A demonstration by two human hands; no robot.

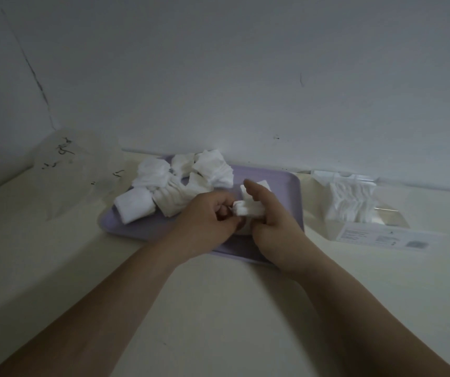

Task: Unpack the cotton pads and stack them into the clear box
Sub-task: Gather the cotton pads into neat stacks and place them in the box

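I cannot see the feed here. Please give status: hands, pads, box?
Left hand and right hand both gripping a small stack of cotton pads over the purple tray. More pads piled at tray rear. Clear box to the right, partly filled. Path clear.

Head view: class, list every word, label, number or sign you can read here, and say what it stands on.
None can be read.
White label on the clear box: lines of print and a square code, too blurred.
Clear plastic bag: dark marks, not legible.

2 hands (pixel 207 213), 1 lilac tray (pixel 147 227), 1 clear box (pixel 354 202), 1 empty plastic wrapper (pixel 79 170), many loose cotton pads (pixel 180 183)
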